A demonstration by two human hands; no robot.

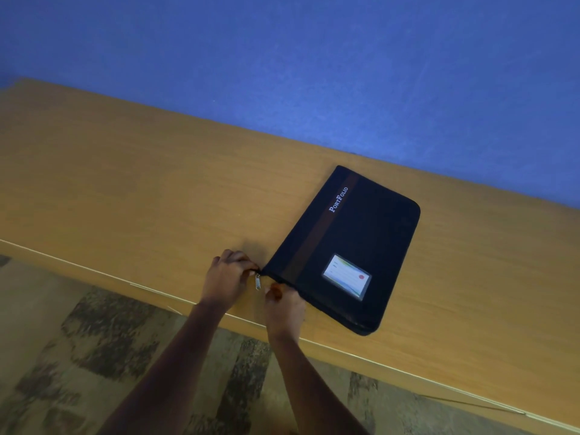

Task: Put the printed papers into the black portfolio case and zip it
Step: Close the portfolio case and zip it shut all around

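Your case (354, 246) lies shut flat on the desk (125, 183) with no papers showing (presumably inside), your left hand (227, 279) pinching its near corner by the zip pull (257, 282), your right hand (284, 309) pinching the edge, so zipping looks nearly done.

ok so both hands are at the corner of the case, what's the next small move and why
Probably let go: the portfolio case lies closed and flat on the table, no papers show, and the zipper pull hangs at the corner between the left hand and right hand, seemingly at its end.
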